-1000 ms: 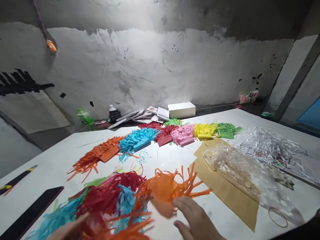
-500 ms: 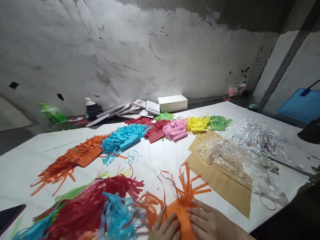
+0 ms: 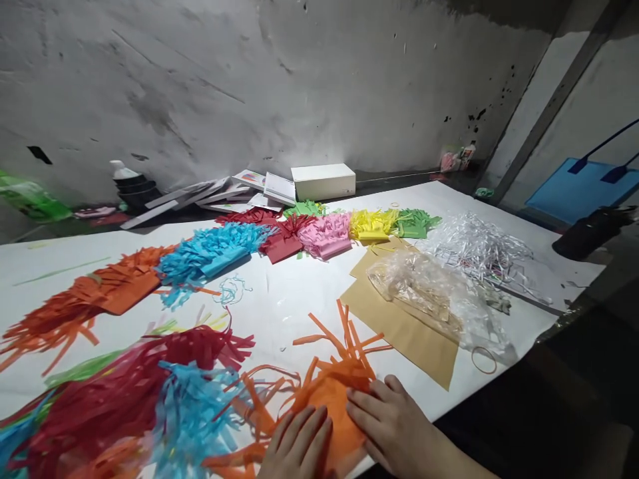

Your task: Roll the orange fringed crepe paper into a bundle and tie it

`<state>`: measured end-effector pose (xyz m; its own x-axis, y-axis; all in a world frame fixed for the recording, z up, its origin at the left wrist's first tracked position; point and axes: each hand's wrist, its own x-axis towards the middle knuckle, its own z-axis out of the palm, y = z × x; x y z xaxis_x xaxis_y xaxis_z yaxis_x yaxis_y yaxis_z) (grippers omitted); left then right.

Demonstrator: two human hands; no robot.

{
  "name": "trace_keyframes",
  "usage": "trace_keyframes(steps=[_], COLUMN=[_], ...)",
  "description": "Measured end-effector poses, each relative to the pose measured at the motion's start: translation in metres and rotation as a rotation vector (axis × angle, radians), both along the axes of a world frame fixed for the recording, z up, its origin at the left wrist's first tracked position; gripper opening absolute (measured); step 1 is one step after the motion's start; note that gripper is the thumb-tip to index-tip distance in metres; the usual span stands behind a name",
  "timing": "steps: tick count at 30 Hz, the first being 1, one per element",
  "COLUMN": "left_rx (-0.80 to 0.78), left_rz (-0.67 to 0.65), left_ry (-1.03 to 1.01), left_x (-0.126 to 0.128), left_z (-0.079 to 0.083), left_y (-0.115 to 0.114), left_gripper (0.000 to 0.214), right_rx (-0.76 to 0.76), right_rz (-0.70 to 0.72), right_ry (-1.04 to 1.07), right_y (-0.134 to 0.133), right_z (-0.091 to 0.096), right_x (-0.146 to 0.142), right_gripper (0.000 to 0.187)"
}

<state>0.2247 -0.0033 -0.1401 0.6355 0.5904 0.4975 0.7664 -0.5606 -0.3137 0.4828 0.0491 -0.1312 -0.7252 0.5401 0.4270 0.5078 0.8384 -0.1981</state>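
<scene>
An orange fringed tissue paper piece (image 3: 339, 394) lies on the white-covered table in front of me, its cut strips fanning out away from me and to the left. My left hand (image 3: 298, 440) rests over its left side, fingers extended and lying flat. On its right side is my right hand (image 3: 387, 420), the fingers laid across the paper and slightly bent. Both thumbs are mostly hidden. Just left of my left hand lies a blue bundle of tissue strips (image 3: 192, 412), beside a larger red bundle (image 3: 107, 399).
Fringed bundles line the back: orange (image 3: 124, 286), blue (image 3: 214, 249), red (image 3: 284, 243), pink (image 3: 327, 234), yellow (image 3: 372, 225) and green (image 3: 417, 223). Brown paper (image 3: 414, 349) lies under clear plastic (image 3: 439, 293), near silvery shreds (image 3: 479, 246), a rubber band (image 3: 484, 360) and a white box (image 3: 323, 181).
The camera view has turned right and slightly down. Both hands stay on the orange paper and are farther apart, with more of it spread between them.
</scene>
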Motion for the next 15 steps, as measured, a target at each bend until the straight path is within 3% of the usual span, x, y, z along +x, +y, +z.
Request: trace_keyframes(steps=[5,9,11,12,15], left_rx=[-0.088,-0.133,-0.128,-0.119,-0.090], left_rz=[0.061,0.101,0.104,0.103,0.068], left_ry=[-0.009,0.004,-0.017,-0.037,-0.108], left_x=[0.007,0.000,0.002,0.005,0.015], left_z=[-0.010,-0.017,-0.014,-0.012,-0.001], left_y=[-0.002,-0.010,-0.011,-0.010,-0.006], left_gripper=[0.032,0.034,0.033,0.032,0.030], right_rx=[-0.056,0.045,0.109,0.136,0.190], right_rz=[-0.453,-0.647,-0.597,-0.493,-0.002], right_ry=[0.012,-0.014,-0.010,-0.007,-0.030], right_y=[0.004,0.001,-0.004,-0.007,-0.008], right_z=[-0.010,-0.002,0.014,0.022,0.039], right_x=[0.012,0.042,0.046,0.043,0.019], right_gripper=[0.064,0.057,0.048,0.043,0.040])
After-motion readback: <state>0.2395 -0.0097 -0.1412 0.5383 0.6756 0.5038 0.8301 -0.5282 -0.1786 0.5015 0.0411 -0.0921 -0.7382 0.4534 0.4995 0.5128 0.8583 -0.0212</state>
